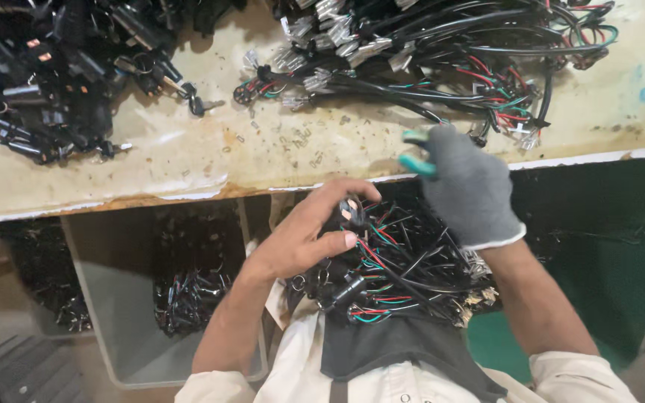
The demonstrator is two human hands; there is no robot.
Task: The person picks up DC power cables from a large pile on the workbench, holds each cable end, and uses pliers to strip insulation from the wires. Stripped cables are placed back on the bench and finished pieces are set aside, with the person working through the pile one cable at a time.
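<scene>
My bare left hand (304,239) pinches a small black connector (350,212) between thumb and fingers, right above the wire bundle (397,272) in my lap, below the surface (188,157) edge. My gloved right hand (466,186) is closed around a teal-handled tool (417,153), tip blurred. More wire harnesses (442,45) and black parts (46,75) lie piled on the surface; a grey bin (121,313) sits underneath.

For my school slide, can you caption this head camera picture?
Bare left hand pinches a black connector; gloved right hand grips teal-handled cutters.
</scene>
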